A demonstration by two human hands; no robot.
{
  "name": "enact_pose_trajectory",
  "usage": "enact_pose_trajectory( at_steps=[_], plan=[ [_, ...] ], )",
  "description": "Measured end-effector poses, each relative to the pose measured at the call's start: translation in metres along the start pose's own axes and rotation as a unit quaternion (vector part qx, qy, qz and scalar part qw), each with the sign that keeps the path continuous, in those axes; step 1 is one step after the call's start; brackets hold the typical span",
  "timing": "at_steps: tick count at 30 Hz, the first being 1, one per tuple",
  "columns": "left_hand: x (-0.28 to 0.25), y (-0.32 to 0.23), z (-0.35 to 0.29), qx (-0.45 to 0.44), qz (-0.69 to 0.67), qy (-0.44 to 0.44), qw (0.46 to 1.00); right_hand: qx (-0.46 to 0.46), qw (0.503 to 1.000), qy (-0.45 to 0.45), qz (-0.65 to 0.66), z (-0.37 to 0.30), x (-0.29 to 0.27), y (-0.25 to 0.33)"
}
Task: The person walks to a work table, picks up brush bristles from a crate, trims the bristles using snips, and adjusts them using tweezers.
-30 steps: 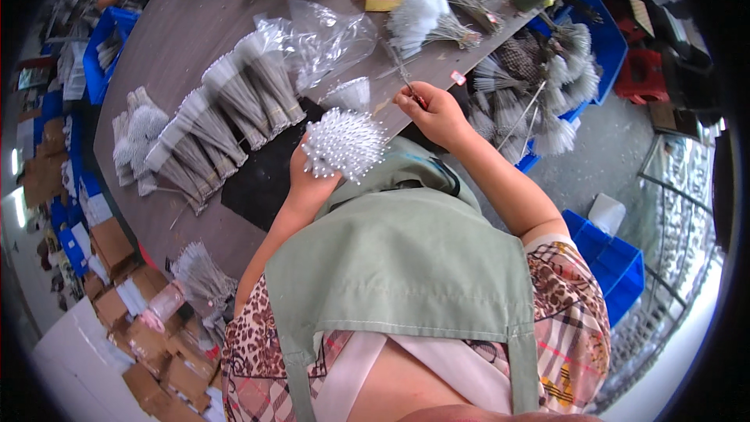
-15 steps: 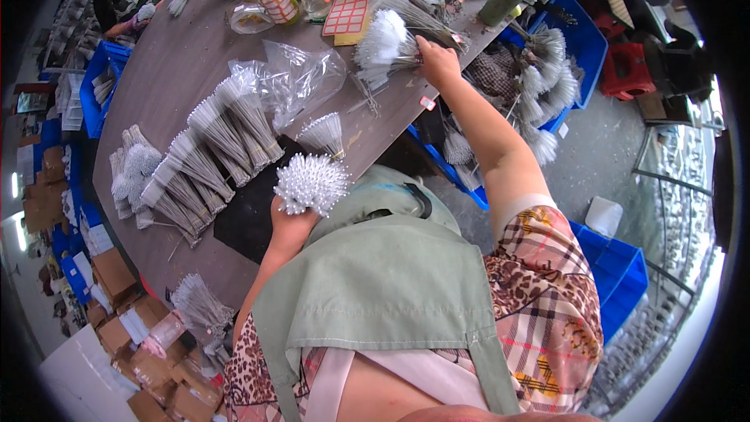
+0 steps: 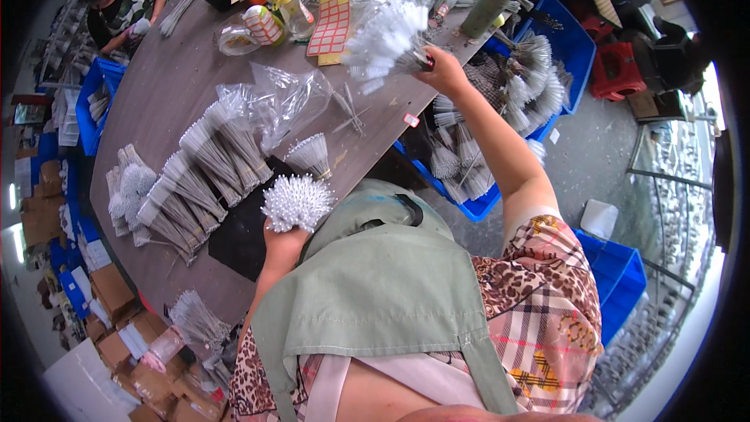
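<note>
My left hand (image 3: 285, 244) is wrapped round a bundle of thin wire brushes (image 3: 297, 203), its white tips facing up, at the table's near edge. Farther off to the right, my right hand (image 3: 444, 72) grips the stems of a second bundle of white-bristled wire brushes (image 3: 383, 47), which is smeared by motion above the table. A small upright bundle (image 3: 310, 156) stands just beyond my left hand. Several more tied bundles (image 3: 223, 152) lean in a row on the table to its left.
The brown table (image 3: 168, 70) holds a crumpled clear bag (image 3: 277, 101), a yellow-capped bottle (image 3: 293, 12), a red-and-white label sheet (image 3: 330, 25) and a green cylinder (image 3: 486, 8). A blue crate (image 3: 576, 47) with bundles stands off the right edge. Across the table sits another person (image 3: 125, 0).
The bundle in my right hand has come up and nearer, and now looks larger and blurred. My left hand keeps its bundle, while the whole view has shifted slightly.
</note>
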State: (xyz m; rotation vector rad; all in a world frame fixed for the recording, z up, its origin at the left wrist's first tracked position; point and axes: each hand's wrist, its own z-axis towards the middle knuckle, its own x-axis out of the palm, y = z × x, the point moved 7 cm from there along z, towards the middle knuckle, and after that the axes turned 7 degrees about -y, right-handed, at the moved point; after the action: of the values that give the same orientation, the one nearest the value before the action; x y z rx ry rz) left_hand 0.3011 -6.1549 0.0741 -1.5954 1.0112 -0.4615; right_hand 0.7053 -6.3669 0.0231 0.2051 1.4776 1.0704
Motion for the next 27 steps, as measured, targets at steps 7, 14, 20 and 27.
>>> enact_pose_trajectory(
  at_steps=[7, 14, 20, 27],
  plan=[
    [0.008, 0.005, 0.002, 0.079, 0.138, 0.047, 0.986, 0.027, 0.999, -0.027, -0.016, 0.073, -0.044, -0.044],
    [0.017, 0.006, 0.0, 0.084, 0.247, 0.068, 0.963, 0.051, 0.985, 0.033, -0.16, 0.122, -0.017, -0.102],
    [0.023, -0.002, 0.0, 0.066, 0.202, 0.056, 0.975, 0.053, 0.989, 0.024, -0.133, 0.105, -0.001, -0.118],
    [0.024, -0.013, 0.011, 0.014, -0.069, 0.014, 0.997, 0.043, 0.997, -0.035, -0.053, 0.03, -0.022, -0.052]
  ],
)
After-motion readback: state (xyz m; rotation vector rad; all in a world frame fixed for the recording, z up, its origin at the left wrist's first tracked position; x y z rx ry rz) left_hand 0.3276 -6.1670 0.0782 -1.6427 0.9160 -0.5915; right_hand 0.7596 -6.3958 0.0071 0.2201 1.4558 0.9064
